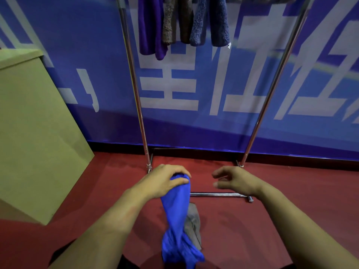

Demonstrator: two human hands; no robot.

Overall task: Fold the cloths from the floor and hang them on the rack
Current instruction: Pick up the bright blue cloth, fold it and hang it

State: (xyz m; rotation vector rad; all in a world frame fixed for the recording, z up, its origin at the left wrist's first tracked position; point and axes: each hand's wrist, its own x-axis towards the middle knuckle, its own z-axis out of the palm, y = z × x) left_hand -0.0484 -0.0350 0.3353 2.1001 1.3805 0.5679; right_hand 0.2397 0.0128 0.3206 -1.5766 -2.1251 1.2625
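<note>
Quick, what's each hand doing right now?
Left hand: grips the top of the blue cloth.
Right hand: open, fingers loosely curled, holding nothing.

A bright blue cloth [177,216] hangs bunched and twisted, gripped at its top. Behind it a grey cloth [192,224] lies crumpled on the red floor [272,210]. On the steel rack [136,84] purple, brown and blue-grey towels [184,22] hang.

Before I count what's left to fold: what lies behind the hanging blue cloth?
A grey cloth lies on the red floor behind the blue cloth held in the left hand. Its left part is covered, so anything more there is hidden.
</note>
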